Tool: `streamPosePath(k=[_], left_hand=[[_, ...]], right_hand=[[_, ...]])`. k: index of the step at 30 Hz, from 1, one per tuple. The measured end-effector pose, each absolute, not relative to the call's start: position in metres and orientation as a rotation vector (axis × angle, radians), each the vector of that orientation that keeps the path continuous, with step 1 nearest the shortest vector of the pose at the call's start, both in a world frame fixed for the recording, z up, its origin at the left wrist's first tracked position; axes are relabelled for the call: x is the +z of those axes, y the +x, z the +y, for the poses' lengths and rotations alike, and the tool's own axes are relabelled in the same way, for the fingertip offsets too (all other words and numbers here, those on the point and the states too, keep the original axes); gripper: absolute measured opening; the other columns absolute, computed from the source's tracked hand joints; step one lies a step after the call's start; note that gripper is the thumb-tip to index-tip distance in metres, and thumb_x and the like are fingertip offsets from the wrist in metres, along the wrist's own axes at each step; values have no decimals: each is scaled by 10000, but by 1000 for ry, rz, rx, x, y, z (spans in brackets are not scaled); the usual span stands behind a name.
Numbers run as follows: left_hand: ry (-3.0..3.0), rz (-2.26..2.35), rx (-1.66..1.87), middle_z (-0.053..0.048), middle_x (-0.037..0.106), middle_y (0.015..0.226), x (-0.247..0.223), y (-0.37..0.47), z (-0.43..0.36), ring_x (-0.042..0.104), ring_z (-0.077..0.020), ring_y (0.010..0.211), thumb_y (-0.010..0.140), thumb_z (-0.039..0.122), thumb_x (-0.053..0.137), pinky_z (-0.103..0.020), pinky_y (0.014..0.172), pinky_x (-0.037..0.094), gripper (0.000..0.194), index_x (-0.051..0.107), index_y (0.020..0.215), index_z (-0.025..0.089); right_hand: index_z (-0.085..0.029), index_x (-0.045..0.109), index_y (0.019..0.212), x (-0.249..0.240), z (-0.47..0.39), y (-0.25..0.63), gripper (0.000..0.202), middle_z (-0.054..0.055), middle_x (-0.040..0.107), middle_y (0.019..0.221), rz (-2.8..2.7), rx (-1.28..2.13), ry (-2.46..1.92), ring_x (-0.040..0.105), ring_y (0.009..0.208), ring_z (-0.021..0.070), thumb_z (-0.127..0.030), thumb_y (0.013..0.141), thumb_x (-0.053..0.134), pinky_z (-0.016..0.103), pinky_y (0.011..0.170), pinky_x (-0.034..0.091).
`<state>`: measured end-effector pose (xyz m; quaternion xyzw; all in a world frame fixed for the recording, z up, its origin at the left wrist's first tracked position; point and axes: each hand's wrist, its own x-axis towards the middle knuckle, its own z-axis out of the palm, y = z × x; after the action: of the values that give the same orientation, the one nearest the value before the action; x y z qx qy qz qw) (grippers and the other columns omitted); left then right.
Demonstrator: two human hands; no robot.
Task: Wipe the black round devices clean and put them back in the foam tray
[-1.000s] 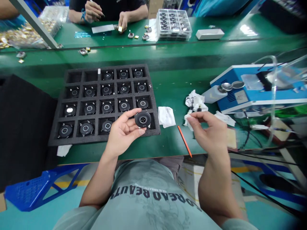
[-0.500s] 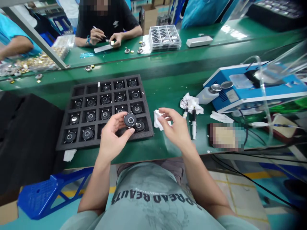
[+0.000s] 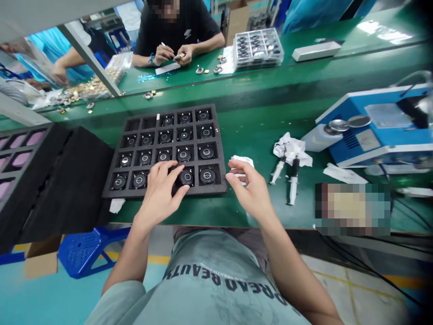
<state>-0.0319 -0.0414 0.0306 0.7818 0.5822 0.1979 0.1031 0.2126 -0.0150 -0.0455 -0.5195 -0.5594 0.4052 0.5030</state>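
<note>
A black foam tray (image 3: pixel 221 169) lies on the green bench, with round black watch bodies in most of its compartments. My left hand (image 3: pixel 164 187) is over the tray's front row, fingers apart, its thumb and fingertips close beside a watch body (image 3: pixel 186 177) that sits in its compartment. Another watch body (image 3: pixel 207 175) sits in the front right corner compartment. Right of the tray, my right hand (image 3: pixel 250 187) hovers above a crumpled white tissue (image 3: pixel 244 160), fingers curved and apart, holding nothing.
Two syringes (image 3: pixel 292 183) (image 3: pixel 278 170) lie right of my right hand near a stained tissue (image 3: pixel 299 149). Behind them stand a white bottle (image 3: pixel 314 136) and a blue machine (image 3: pixel 382 122). Black foam boxes (image 3: pixel 84 176) are at left. A person in black works across the bench.
The watch body that my left hand held now rests in a front-row compartment, and my left fingers have opened. The view has shifted, showing more of the left side.
</note>
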Motion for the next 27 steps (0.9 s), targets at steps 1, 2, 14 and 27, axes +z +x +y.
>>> streamPosePath(k=[1, 2, 14, 27], left_hand=[[2311, 1739, 568, -162, 513, 1588, 31, -35, -44, 330, -409, 1568, 943, 357, 675, -654, 1262, 286, 491, 614, 1415, 234], [2294, 1763, 578, -166, 432, 1662, 32, -42, -46, 246, -426, 1611, 936, 392, 691, -672, 1280, 229, 549, 585, 1453, 242], [1231, 2229, 992, -61, 722, 793, 30, -198, -26, 679, -298, 858, 824, 651, 670, -387, 772, 544, 489, 685, 787, 164], [1090, 1768, 1793, -70, 801, 1189, 37, -141, -56, 734, -225, 1069, 655, 246, 902, -331, 989, 592, 589, 755, 1218, 159]], right_hand=[[-237, 647, 1298, -48, -15, 208, 447, 142, 700, 1355, -1313, 1009, -1243, 702, 1127, 262, -510, 944, 656, 457, 932, 599], [-238, 628, 1327, -50, -14, 203, 497, 152, 677, 1395, -1271, 1043, -1225, 685, 1192, 276, -552, 944, 653, 478, 980, 589], [-260, 474, 1526, -54, -4, 166, 646, 117, 521, 1604, -1218, 1113, -1112, 478, 1496, 276, -573, 974, 598, 556, 1307, 314], [-284, 539, 1470, -59, -29, 196, 598, 107, 570, 1565, -993, 982, -994, 561, 1446, 294, -398, 904, 696, 559, 1232, 442]])
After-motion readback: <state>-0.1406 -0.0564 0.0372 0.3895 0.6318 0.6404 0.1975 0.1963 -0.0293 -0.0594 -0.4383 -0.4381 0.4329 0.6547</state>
